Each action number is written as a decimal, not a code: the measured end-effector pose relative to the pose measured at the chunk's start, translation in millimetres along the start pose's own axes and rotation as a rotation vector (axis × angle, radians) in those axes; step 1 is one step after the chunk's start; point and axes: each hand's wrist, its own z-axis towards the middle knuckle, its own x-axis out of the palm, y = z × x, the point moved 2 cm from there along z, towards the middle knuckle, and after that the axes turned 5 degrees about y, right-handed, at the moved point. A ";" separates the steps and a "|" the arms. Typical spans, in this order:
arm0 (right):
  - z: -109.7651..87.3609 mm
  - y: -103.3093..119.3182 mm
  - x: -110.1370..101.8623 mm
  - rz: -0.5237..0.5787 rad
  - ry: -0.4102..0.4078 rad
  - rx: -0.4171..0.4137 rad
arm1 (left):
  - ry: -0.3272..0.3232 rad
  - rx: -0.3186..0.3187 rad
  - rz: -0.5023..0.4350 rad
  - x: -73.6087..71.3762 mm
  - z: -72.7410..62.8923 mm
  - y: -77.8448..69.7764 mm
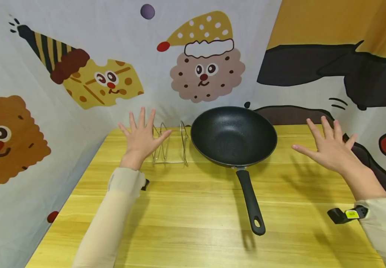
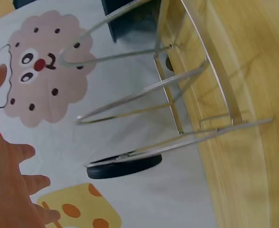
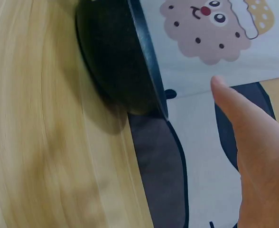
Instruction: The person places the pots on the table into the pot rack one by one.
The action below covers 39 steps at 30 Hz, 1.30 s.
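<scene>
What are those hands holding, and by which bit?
Nothing is held: the left hand and right hand are both spread wide, away from the pan handle.

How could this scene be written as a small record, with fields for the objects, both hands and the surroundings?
main object: round black frying pan, black handle pointing toward the person
other object: silver metal wire rack, left of the pan
left hand: fingers spread, near the rack, holding nothing
right hand: fingers spread, right of the pan, holding nothing
surface: yellow wooden table
backdrop: white cloth with cartoon food prints
</scene>
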 end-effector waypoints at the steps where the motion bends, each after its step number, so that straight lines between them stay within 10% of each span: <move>1: -1.1 1.5 0.5 0.011 -0.009 -0.006 | -0.009 0.003 -0.007 -0.9 -2.2 -1.4; 23: -32.3 37.5 23.8 0.337 0.026 -0.119 | -0.052 0.156 -0.350 6.2 -61.9 -50.0; 39: -55.7 75.7 43.9 0.502 0.112 -0.171 | 0.174 0.195 -0.765 46.2 -110.4 -93.4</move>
